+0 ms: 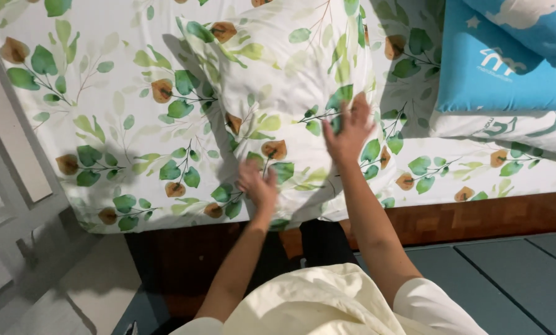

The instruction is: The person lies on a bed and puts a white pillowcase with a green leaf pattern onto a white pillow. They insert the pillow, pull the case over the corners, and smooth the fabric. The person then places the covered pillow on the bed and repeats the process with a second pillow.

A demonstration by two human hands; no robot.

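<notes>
I am standing at the near edge of a bed (pixel 104 93) covered in a white sheet printed with green leaves and orange-brown blossoms. A pillow (pixel 278 80) in the same print lies on the bed in front of me, near the middle, its near corner reaching the bed's edge.

My left hand (pixel 257 185) is closed in a grip on the pillow's near corner, fingers pinching the fabric. My right hand (pixel 349 131) is spread flat, grip released, palm pressing on the pillow's right side; it looks slightly blurred, as if in motion.

To the far right sit a bright blue pillow (pixel 507 74) and a blue bolster (pixel 532 22) with pale shapes on them, well apart from my hands. Below the bed's edge I see a dark wooden frame (pixel 476 217) and grey floor (pixel 507 279).

I judge I am plumping or straightening the pillow. The next move seems to call for holding the corner steady while the flat hand smooths the cover.
</notes>
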